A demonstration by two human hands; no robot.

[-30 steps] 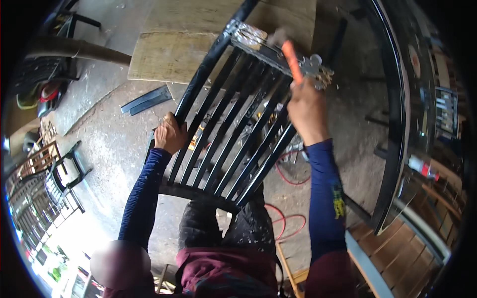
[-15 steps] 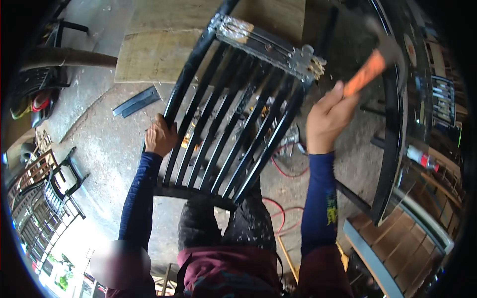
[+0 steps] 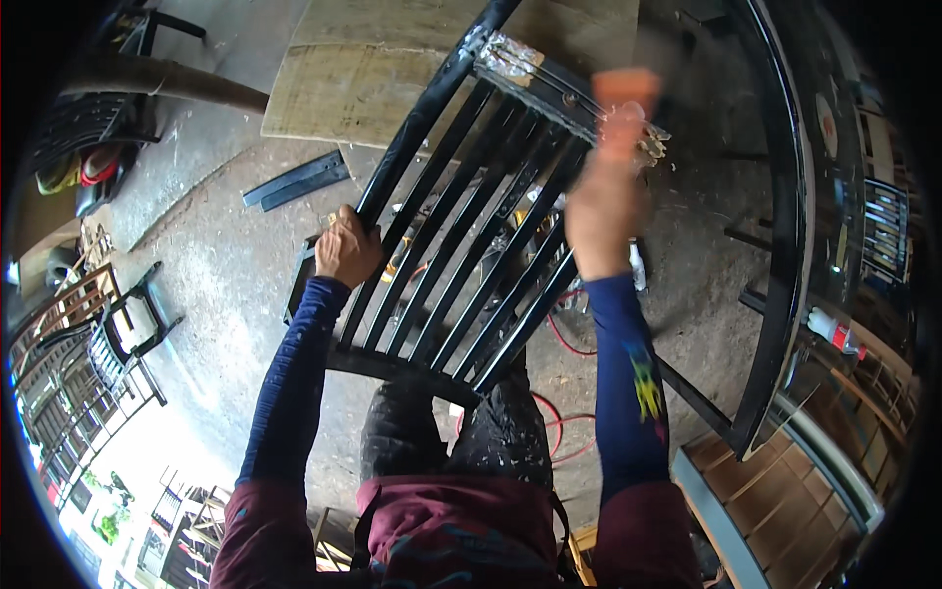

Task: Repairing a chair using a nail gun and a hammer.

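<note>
Slatted black chair frame (image 3: 506, 208) was tilted right in front of you, over the floor (image 3: 221, 265), with its bottom rail (image 3: 407, 373) up by your thighs and its top rail (image 3: 545, 95) farthest from you. Your left hand (image 3: 348, 247) had a grip on the left post (image 3: 388, 172), around the middle of its length. Your right hand (image 3: 605, 218) was closed around an orange-handled hammer (image 3: 623, 128), held over the right end of that top rail. Hand and hammer were both pretty blurry, head worst of all, so I couldn't tell if it was touching the wood. Fwiw the top rail had a shiny silvery patch (image 3: 512, 57) at its left end and some rough, pale bits at the right.

Around you: a big plywood sheet (image 3: 358, 93) lay beyond the frame, two dark strips (image 3: 296, 180) sat together left of it, and a red hose (image 3: 561, 427) looped on the floor to the right of your trousers (image 3: 402, 432). Off to your right stood a long, glossy black curved piece (image 3: 785, 216), with a red-labelled plastic bottle (image 3: 834, 332) past it. More wooden chairs (image 3: 123, 334) were bunched up on your left.
</note>
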